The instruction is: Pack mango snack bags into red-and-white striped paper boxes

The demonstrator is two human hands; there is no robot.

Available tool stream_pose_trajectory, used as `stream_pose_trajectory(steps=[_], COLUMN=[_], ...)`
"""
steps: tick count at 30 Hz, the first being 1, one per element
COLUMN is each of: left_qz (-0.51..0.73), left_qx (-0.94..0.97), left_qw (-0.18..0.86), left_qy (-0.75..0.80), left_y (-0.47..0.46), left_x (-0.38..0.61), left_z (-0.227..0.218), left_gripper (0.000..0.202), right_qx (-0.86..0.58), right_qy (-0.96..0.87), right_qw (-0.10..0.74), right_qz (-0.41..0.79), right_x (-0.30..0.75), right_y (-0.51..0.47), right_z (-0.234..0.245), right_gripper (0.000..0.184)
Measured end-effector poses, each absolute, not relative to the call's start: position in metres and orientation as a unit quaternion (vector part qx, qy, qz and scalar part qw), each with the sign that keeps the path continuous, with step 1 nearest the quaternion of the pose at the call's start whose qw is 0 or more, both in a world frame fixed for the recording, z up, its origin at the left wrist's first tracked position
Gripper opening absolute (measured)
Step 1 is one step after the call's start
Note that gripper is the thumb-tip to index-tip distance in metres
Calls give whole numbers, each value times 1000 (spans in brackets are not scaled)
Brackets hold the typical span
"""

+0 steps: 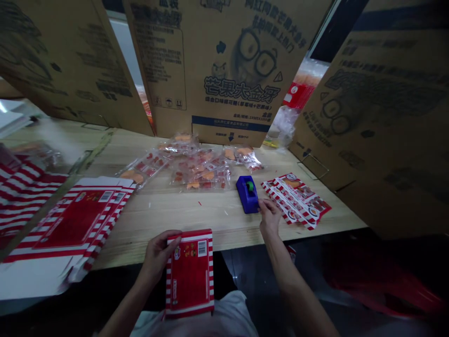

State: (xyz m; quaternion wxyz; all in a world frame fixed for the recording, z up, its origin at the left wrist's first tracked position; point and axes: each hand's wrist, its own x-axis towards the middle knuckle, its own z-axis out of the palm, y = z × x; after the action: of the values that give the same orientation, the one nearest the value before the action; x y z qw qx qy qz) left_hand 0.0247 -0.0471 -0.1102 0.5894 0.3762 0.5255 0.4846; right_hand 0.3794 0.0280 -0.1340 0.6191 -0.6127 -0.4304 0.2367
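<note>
A red box with red-and-white striped edges (191,276) stands upright against my body, at the table's front edge. My left hand (161,250) grips its upper left corner, thumb on the printed face. To the right, my right hand (269,216) is at the front end of a blue tape dispenser (245,194) that carries a green roll. Its thumb and forefinger are pinched together there; whether a piece of tape is between them is too small to see. Beside that hand lie several printed red-and-white cards (298,199).
Clear bags of orange and red sweets (201,168) lie mid-table. A stack of flattened striped boxes (80,220) is on the left, with more striped cartons (24,192) beyond. Large brown cardboard boxes (189,61) wall off the back and right. Something red (382,281) sits low right.
</note>
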Motion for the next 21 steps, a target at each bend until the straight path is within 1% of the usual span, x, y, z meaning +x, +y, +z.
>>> stream_pose_trajectory(steps=[3,5,9,14,16,18,21], left_qz=[486,480,477,496,509,517,500], left_qx=[359,347,340,355,374,403,471], left_qw=[605,620,627,596,573,551,531], left_qy=[518,515,513,523,523,516,497], left_y=[-45,-44,-47,-62,-65,-62,-44], left_x=[23,22,25,32,33,32,29], left_z=[-110,-110,-108,-96,-87,-74,-50], left_gripper=[39,40,39,38,35,33,31], right_qx=[-606,-606,-618,-609,-595,-553,-428], right_qy=[-382,-361,-348,-353,-376,-449,-632], right_qw=[663,675,668,654,631,581,453], right_qz=[218,218,225,278,328,393,460], right_x=[373,371,374,368,356,337,304], right_y=[11,4,4,-5,-13,-16,-7], right_z=[-140,-145,-155,-156,-143,-117,-63], right_gripper=[28,25,23,29,30,30,31])
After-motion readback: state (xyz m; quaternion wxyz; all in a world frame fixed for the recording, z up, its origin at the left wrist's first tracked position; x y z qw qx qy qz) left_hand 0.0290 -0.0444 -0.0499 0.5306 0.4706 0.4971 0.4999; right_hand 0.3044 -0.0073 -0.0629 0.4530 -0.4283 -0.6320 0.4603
